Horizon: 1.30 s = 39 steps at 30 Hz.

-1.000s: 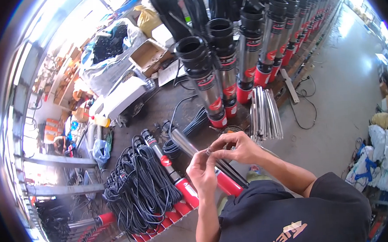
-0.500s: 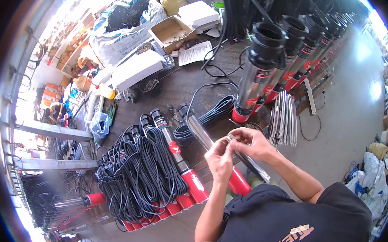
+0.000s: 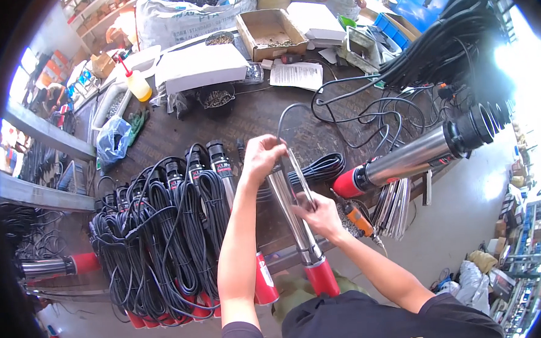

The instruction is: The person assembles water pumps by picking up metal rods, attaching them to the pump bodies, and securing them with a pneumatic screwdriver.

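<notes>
The right hand has its thumb and fingers closed on a long, thin, silver metal strip, which slants up towards the left fingertips. The left hand bends over the upper end of a slim, polished silver cylinder with a red base; its fingers curl together near a black cable there, but the view is too poor to tell whether they grip the cable, the strip or neither.

Half a second ago the two hands met fingertip to fingertip; now they stand apart, the left at 11 o'clock and the right at 4 from the cylinder's middle. The cylinder lies steeply across the near edge of the dark brown bench, its red end at 5 o'clock, towards the person.

Farther out, a coil of black cable sits at 2 o'clock. An orange-bodied hand tool shows at 4 o'clock, unseen in the earlier frame, with a bundle of flat silver strips beyond it at 3. A thick silver pump with a black collar and red foot leans across the view between 2 and 3. Looped black cables hang over red-ended pumps at 8 o'clock, and an open brown cardboard box stands at 12.
</notes>
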Each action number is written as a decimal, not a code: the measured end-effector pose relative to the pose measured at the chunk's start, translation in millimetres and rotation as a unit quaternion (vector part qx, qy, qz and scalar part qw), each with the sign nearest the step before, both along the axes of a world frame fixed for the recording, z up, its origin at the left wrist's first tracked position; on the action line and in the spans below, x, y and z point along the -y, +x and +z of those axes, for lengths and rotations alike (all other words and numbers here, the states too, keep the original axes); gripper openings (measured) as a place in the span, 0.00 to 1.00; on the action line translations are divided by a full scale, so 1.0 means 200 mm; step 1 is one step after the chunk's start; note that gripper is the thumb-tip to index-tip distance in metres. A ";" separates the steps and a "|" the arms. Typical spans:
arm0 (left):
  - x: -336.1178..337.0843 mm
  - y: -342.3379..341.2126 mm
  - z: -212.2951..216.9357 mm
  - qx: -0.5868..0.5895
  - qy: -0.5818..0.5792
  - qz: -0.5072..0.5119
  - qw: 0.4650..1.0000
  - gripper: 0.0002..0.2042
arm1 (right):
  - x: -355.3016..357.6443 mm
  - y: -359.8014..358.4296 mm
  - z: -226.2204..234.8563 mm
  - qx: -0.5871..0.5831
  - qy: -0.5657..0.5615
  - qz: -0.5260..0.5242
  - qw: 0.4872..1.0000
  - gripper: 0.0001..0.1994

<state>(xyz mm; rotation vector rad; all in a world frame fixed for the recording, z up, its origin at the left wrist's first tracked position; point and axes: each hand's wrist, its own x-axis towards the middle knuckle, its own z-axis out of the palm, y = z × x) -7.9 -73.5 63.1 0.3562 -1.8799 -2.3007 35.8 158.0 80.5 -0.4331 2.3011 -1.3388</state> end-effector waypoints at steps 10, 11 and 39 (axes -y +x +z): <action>0.14 -0.18 -0.39 -0.016 -0.100 0.124 0.987 0.10 | 0.49 -0.40 -0.13 -0.181 0.027 0.027 0.983 0.16; 0.16 -0.18 -0.45 -0.005 -0.129 0.151 0.980 0.09 | 0.54 -0.40 -0.16 -0.197 0.022 0.048 0.979 0.16; 0.16 -0.05 -0.41 0.006 -0.074 0.229 0.971 0.11 | 0.10 0.19 -0.17 -0.342 0.140 0.074 0.926 0.27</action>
